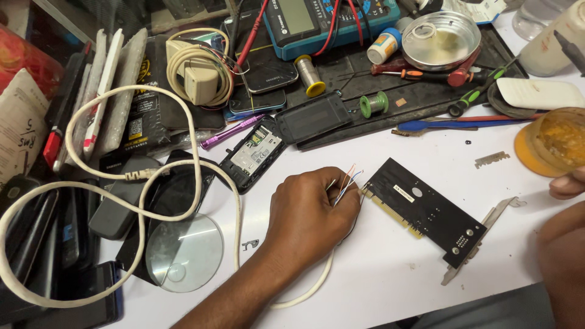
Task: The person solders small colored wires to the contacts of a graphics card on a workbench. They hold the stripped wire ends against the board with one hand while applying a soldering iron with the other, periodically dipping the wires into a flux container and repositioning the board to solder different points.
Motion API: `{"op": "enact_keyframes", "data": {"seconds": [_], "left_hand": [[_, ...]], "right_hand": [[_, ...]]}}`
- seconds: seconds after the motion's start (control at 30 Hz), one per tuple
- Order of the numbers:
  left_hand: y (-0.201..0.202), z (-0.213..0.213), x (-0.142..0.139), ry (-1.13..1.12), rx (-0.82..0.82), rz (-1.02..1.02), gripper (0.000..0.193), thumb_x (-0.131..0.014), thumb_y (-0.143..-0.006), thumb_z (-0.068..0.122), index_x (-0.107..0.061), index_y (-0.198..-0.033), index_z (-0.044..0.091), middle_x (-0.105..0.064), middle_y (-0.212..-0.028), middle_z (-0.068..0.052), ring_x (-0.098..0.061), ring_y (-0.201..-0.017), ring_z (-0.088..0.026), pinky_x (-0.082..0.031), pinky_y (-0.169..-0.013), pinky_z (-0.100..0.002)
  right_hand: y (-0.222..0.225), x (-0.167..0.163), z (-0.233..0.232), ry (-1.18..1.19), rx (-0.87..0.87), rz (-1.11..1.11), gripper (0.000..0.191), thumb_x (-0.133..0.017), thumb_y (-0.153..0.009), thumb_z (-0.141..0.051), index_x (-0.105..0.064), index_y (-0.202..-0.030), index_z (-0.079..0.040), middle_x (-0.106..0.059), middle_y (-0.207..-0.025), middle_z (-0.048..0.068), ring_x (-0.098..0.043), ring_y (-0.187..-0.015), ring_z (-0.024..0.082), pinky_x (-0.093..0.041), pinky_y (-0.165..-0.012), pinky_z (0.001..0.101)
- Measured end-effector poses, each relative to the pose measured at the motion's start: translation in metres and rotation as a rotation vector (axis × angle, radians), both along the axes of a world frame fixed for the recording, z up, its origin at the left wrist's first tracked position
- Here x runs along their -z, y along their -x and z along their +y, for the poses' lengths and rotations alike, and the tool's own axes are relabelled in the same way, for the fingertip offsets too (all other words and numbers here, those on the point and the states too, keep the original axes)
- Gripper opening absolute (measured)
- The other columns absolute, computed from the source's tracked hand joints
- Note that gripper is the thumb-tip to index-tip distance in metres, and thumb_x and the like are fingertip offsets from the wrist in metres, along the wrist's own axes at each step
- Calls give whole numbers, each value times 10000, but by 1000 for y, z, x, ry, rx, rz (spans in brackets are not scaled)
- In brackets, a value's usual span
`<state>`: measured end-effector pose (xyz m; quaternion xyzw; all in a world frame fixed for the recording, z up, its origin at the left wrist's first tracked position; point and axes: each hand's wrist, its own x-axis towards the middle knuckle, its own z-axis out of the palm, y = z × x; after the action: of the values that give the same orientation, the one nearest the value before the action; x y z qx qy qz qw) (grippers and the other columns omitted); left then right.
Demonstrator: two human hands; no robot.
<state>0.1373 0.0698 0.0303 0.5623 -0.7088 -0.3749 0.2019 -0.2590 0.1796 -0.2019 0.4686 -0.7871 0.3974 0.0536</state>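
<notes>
From the head view, keep your left hand (311, 210) pinched firmly on the white cable (143, 173) just behind its bared thin wires (345, 181), which fan up and right toward the black circuit card (426, 210) lying diagonally on the tabletop (378, 268), while your right hand (567, 184), barely visible, shows no readable grip.

Free table (390, 268); card (426, 210) R.
</notes>
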Motion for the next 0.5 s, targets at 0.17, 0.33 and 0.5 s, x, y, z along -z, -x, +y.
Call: {"op": "enact_keyframes", "data": {"seconds": [0.17,0.33,0.5], "left_hand": [[0,-2,-1,-30,1,1,230,-714,-822,258,-785,-922,64,-668,-548,-83,-612,-438,-208,-475,-476,-404],[0,-2,0,-21,-4,20,215,-711,-819,251,-789,-892,64,-677,-557,-72,-621,-443,-193,-492,-490,-383],[0,0,0,-6,-7,10,222,-715,-812,256,-787,-902,66,-684,-570,-79,-629,-451,-208,-492,-493,-393]], "right_hand": [[-13,-16,2,-14,-13,39,146,-481,-1100,-95,-542,-1162,22,-663,-1008,129,-693,-908,177,-545,-820,213],[-57,-79,4,0,-182,136,137,-494,-1094,-94,-535,-1161,19,-662,-1030,134,-693,-934,177,-540,-830,203],[-120,-154,-11,177,-641,-13,264,-622,-987,-127,-484,-1174,-1,-672,-1097,155,-707,-995,228,-567,-853,248]]}}
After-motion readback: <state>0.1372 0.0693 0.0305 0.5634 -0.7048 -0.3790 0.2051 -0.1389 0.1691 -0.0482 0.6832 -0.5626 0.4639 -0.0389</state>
